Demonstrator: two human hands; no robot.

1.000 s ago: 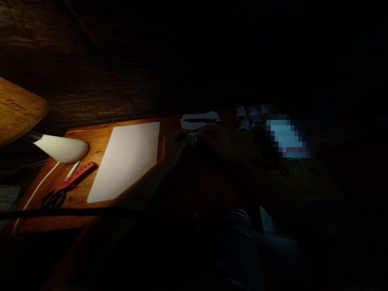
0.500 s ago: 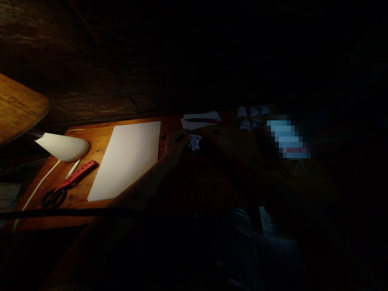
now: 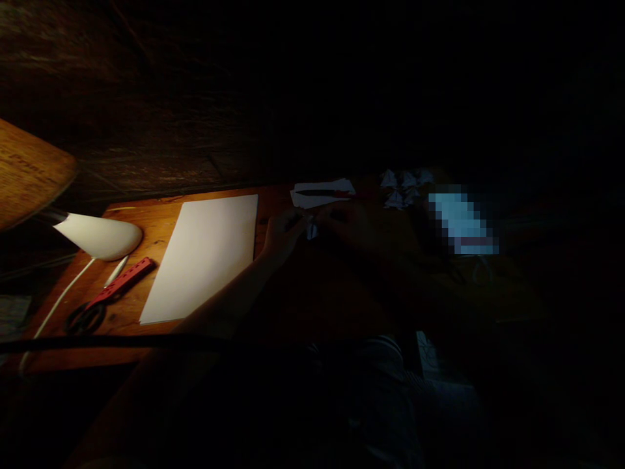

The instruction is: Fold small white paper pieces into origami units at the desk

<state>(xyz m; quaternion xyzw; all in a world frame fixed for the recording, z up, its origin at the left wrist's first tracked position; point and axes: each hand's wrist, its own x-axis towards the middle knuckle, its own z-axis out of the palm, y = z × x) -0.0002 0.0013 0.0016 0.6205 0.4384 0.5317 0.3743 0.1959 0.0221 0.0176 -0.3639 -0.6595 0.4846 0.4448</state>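
Between my two hands is a small piece of folded white paper (image 3: 312, 228). My left hand (image 3: 283, 233) pinches it from the left. My right hand (image 3: 346, 225), very dark, closes on its right side; those fingers are hard to make out. Just beyond my hands lie white paper slips (image 3: 317, 200) with a dark, knife-like tool (image 3: 319, 193) across them. Several small folded paper pieces (image 3: 398, 197) stand in two rows to the right of the slips.
A stack of white paper sheets (image 3: 208, 254) lies left of my hands. Farther left are red-cased scissors (image 3: 120, 283), a white pen (image 3: 116, 271) and a white lamp (image 3: 100, 236) with its cord. A lit, pixelated screen (image 3: 461, 221) is at right. A dark cable (image 3: 122, 342) crosses in front.
The folded paper between my hands shows narrower now, and my fingers have come closer together around it. The other things stay in place apart from a slight view shift.
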